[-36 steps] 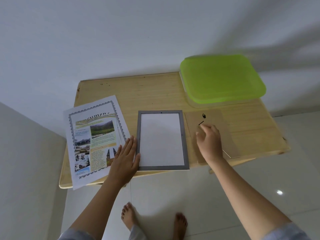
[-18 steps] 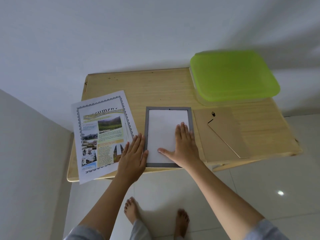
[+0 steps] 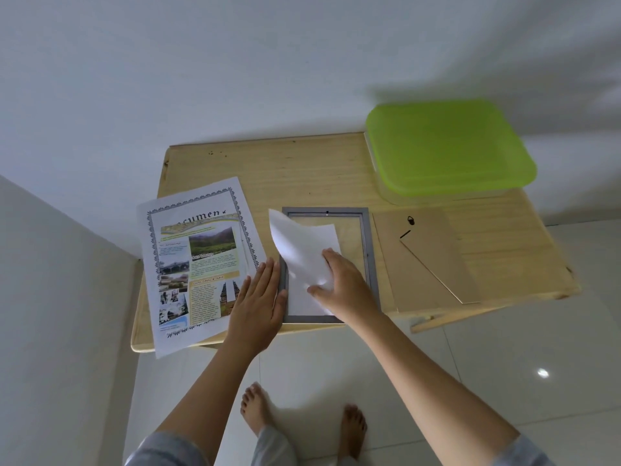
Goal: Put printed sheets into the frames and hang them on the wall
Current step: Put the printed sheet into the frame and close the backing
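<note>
One curled white sheet [image 3: 302,253], grey rectangular frame [image 3: 349,210]

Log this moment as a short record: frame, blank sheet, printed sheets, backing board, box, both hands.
frame: grey, flat on the table, back open, wood showing through its upper part
blank sheet: white, partly in the frame, left part curled upward
printed sheets: left of the frame, overhanging the table's near edge
backing board: flat, right of the frame, stand side up
green-lidded box: table's far right corner
left hand: flat, fingers straight, along the frame's left rail
right hand: pinches the blank sheet
</note>
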